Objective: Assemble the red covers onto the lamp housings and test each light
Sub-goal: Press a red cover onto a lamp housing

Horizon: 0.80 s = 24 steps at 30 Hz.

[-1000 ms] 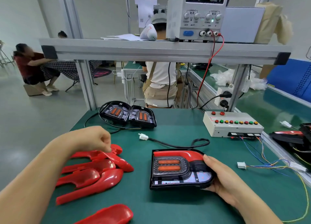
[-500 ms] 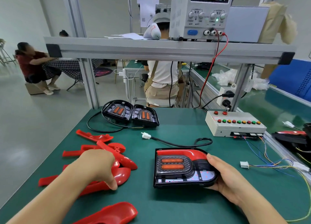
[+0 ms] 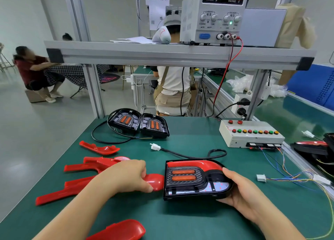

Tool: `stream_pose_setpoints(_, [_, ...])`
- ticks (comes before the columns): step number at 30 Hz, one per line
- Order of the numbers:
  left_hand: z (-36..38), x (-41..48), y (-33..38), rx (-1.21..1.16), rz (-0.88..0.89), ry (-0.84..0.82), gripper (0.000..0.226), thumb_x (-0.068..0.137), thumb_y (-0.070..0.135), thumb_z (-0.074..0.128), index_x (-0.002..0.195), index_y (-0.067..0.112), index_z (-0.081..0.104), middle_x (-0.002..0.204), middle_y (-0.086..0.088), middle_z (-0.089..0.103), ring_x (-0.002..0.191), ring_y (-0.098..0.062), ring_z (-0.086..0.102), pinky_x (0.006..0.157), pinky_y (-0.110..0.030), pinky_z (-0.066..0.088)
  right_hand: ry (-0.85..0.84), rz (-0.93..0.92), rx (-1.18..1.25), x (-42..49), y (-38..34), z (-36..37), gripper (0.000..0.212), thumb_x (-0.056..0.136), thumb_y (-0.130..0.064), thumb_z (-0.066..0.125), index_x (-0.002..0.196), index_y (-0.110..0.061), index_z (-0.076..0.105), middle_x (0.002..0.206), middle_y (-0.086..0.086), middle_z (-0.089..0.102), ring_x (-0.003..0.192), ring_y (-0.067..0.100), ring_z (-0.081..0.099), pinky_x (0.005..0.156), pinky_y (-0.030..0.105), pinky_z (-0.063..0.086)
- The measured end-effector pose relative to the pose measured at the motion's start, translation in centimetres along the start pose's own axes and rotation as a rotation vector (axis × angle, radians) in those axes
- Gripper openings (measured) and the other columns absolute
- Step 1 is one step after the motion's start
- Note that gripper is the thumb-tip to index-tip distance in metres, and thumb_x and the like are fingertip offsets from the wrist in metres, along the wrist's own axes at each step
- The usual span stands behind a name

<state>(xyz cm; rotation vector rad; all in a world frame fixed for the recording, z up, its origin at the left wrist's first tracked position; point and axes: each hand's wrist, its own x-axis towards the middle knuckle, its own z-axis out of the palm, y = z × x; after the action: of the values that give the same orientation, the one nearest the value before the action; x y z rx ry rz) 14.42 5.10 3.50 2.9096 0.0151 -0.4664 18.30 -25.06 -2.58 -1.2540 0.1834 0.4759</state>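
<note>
I'm holding a red cover (image 3: 156,183) in my left hand (image 3: 126,176), fingers (image 3: 147,187) curled round it, just left of the lamp housing (image 3: 188,178) on the tabletop (image 3: 180,221). My right hand (image 3: 240,192) is gripping the housing's right edge. I'm planning to seat the curved end in the bare lower slot, pressing evenly.

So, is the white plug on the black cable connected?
Unplugged: the white plug lies bare on the green mat, apart from the tester box.

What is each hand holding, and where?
Left hand grips a red cover near its rounded end; right hand holds the lamp housing by its right edge.
</note>
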Motion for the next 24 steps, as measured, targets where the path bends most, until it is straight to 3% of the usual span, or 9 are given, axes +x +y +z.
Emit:
stream_pose_setpoints(4, [0.0,0.6,0.6,-0.096,-0.032,0.010,0.035,0.082,0.048,0.065,0.100,0.021,0.050,0.094,0.005,0.069,0.093,-0.015,0.059,0.075,-0.032,0.042,-0.006,0.012,0.032,-0.2,0.0,-0.1,0.031,0.098,-0.024,0.048,0.108,-0.003,0.068,0.101,0.018,0.073,0.076,0.028,0.073,0.057,0.039,0.059])
stream_pose_setpoints(7, [-0.8,0.4,1.5,0.051,-0.122,0.220,0.041,0.088,0.051,0.056,0.112,0.019,0.049,0.115,-0.002,0.062,0.108,-0.023,0.057,0.086,-0.034,0.044,-0.012,0.041,0.089,-0.3,0.1,-0.2,0.034,0.100,-0.025,0.044,0.111,-0.002,0.067,0.105,0.020,0.072,0.078,0.031,0.073,0.057,0.041,0.059])
stream_pose_setpoints(9, [-1.2,0.1,2.8,0.025,-0.137,0.384,0.043,0.090,0.054,0.051,0.116,0.020,0.050,0.117,-0.003,0.062,0.110,-0.025,0.057,0.087,-0.035,0.043,-0.024,0.077,0.139,-0.4,0.1,-0.3,0.036,0.101,-0.027,0.042,0.113,-0.002,0.066,0.108,0.022,0.071,0.081,0.033,0.073,0.057,0.043,0.059])
stream_pose_setpoints(13, [0.1,-0.6,8.1,-0.153,0.066,0.475,0.042,0.085,0.056,0.054,0.111,0.023,0.060,0.109,-0.002,0.059,0.105,-0.024,0.057,0.087,-0.035,0.045,-0.037,0.131,0.229,-0.5,0.4,-0.5,0.040,0.099,-0.030,0.042,0.113,0.000,0.065,0.111,0.025,0.069,0.083,0.039,0.072,0.057,0.049,0.059])
stream_pose_setpoints(19, [4.4,-0.8,12.9,-0.039,0.182,0.529,0.037,0.093,0.048,0.045,0.106,0.017,0.058,0.109,-0.006,0.055,0.105,-0.027,0.051,0.083,-0.038,0.036,-0.077,0.140,0.280,-0.8,0.5,-0.3,0.042,0.081,-0.033,0.054,0.093,0.001,0.076,0.112,0.027,0.068,0.088,0.043,0.070,0.063,0.052,0.059])
stream_pose_setpoints(24, [5.5,-0.5,13.4,-0.026,0.196,0.611,0.037,0.092,0.050,0.044,0.108,0.019,0.056,0.107,-0.003,0.053,0.102,-0.023,0.050,0.085,-0.036,0.037,-0.066,0.147,0.317,-0.9,0.5,0.2,0.049,0.080,-0.033,0.056,0.114,0.002,0.064,0.113,0.028,0.067,0.086,0.041,0.071,0.064,0.052,0.060])
